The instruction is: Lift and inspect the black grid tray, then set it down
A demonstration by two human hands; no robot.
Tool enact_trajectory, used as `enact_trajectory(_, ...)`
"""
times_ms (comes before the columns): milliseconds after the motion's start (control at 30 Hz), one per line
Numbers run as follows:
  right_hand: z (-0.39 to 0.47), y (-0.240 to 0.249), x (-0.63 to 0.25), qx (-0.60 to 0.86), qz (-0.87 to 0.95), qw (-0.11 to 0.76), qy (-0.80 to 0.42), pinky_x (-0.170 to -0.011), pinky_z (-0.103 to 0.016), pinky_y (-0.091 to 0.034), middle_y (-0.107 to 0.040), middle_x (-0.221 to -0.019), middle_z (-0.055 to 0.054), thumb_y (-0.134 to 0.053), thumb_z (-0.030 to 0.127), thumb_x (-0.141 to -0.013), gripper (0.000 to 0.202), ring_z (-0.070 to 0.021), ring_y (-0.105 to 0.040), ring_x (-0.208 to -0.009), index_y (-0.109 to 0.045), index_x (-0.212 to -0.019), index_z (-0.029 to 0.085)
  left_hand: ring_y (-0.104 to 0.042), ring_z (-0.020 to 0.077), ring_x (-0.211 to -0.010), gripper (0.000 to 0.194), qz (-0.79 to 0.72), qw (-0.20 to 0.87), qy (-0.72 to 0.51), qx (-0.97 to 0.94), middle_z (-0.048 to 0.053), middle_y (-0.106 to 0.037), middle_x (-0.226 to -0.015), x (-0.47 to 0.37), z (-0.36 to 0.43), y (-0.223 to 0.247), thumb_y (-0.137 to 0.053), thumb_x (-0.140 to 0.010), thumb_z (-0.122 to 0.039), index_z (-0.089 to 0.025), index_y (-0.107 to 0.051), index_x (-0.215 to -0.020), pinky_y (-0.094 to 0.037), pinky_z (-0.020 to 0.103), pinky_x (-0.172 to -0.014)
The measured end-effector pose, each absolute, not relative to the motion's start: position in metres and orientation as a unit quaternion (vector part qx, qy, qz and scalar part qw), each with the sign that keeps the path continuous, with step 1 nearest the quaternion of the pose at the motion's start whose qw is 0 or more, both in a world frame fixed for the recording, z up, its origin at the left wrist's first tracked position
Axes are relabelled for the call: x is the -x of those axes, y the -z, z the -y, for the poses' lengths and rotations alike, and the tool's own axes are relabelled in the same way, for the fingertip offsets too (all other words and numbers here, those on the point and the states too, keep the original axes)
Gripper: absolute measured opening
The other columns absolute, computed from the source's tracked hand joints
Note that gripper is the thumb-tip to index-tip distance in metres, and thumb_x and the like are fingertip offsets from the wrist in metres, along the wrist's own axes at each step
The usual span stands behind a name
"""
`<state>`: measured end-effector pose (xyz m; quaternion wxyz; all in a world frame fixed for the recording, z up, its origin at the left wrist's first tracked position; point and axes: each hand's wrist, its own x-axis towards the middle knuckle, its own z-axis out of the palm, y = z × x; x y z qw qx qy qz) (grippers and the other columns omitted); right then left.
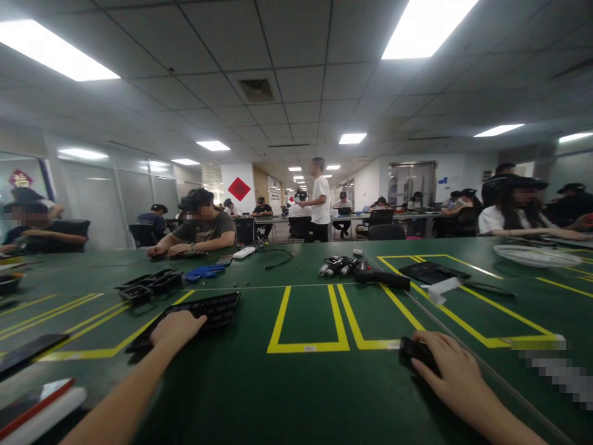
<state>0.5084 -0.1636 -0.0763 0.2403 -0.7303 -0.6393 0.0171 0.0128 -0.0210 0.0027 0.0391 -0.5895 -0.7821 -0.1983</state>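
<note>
Keyboard at lower left lies under the flat, open left hand, while the right hand (lower right) cups a mouse.

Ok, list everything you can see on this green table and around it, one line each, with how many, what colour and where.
Green table: one, yellow taped outlines, fills the foreground.
Black plastic keyboard: one, left of centre, under the left hand.
Small black mouse-like object: one, right foreground, under the right hand.
Black plastic trays: a few, left middle.
Blue object: one, shape unclear, behind the trays.
Silver and black cylindrical parts: a small cluster, centre.
Black flat pad: one, right middle.
White plate: one, far right.
People: several seated; one stands in a white shirt, at the back.
Left hand: on the keyboard.
Right hand: on the black object.
</note>
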Motion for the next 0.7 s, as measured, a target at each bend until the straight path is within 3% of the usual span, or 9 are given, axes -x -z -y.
enact_trajectory(67,0.163,0.077,-0.510,0.732,0.637,0.241,-0.007,-0.096,-0.048,-0.029,-0.053,-0.119,-0.007,-0.038,0.041,-0.076,0.038,-0.0273,-0.038,-0.118,-0.048,-0.108,0.023,-0.056,0.0411,-0.090,0.036,0.773,0.059,0.175,0.606,0.027,-0.058,-0.091,-0.026,0.025,-0.001,-0.042,-0.072,-0.030,-0.003,-0.063,-0.081,-0.043,0.050,-0.072)
enact_trajectory(167,0.162,0.079,-0.512,0.729,0.640,0.244,0.004,-0.096,-0.048,-0.029,-0.054,-0.119,-0.006,-0.038,0.042,-0.076,0.038,-0.0274,-0.038,-0.118,-0.049,-0.108,0.023,-0.053,0.0257,-0.101,0.036,0.713,0.067,0.153,0.681,0.017,-0.057,-0.102,-0.056,0.043,0.007,-0.032,-0.077,-0.012,-0.008,-0.061,-0.097,-0.038,0.037,-0.089)
enact_trajectory(233,0.162,0.081,-0.514,0.722,0.646,0.249,0.008,-0.095,-0.048,-0.030,-0.054,-0.119,-0.006,-0.039,0.043,-0.076,0.038,-0.0277,-0.039,-0.117,-0.050,-0.107,0.024,-0.053,0.0172,-0.101,0.043,0.654,0.033,0.144,0.742,0.010,-0.057,-0.104,-0.078,0.065,0.017,-0.028,-0.075,-0.003,-0.013,-0.060,-0.101,-0.037,0.028,-0.092)
enact_trajectory(300,0.162,0.082,-0.514,0.713,0.653,0.255,0.009,-0.095,-0.049,-0.030,-0.055,-0.118,-0.006,-0.040,0.045,-0.076,0.038,-0.0283,-0.040,-0.116,-0.050,-0.107,0.024,-0.052,0.0151,-0.101,0.046,0.591,-0.020,0.142,0.794,0.007,-0.056,-0.106,-0.098,0.091,0.028,-0.027,-0.073,0.000,-0.016,-0.058,-0.103,-0.037,0.027,-0.092)
enact_trajectory(400,0.163,0.082,-0.513,0.711,0.655,0.257,0.012,-0.095,-0.050,-0.030,-0.055,-0.119,-0.007,-0.042,0.044,-0.075,0.039,-0.0293,-0.040,-0.117,-0.051,-0.107,0.024,-0.051,0.0174,-0.101,0.039,0.511,-0.074,0.131,0.846,0.006,-0.055,-0.108,-0.116,0.125,0.039,-0.033,-0.077,-0.007,-0.020,-0.057,-0.105,-0.038,0.030,-0.093)
enact_trajectory(533,0.164,0.080,-0.511,0.711,0.652,0.264,0.010,-0.096,-0.050,-0.030,-0.055,-0.119,-0.007,-0.043,0.044,-0.076,0.038,-0.0289,-0.041,-0.117,-0.052,-0.107,0.024,-0.050,0.0201,-0.101,0.032,0.499,-0.054,0.118,0.857,0.007,-0.052,-0.113,-0.120,0.143,0.041,-0.037,-0.080,-0.016,-0.022,-0.055,-0.106,-0.037,0.033,-0.092)
enact_trajectory(700,0.165,0.078,-0.509,0.710,0.652,0.265,0.013,-0.095,-0.050,-0.031,-0.055,-0.119,-0.007,-0.043,0.043,-0.075,0.038,-0.0290,-0.041,-0.116,-0.052,-0.106,0.024,-0.054,0.0190,-0.082,0.025,0.524,-0.059,0.067,0.847,0.007,-0.058,-0.093,-0.108,0.133,0.038,-0.032,-0.086,-0.030,-0.019,-0.055,-0.086,-0.042,0.031,-0.076)
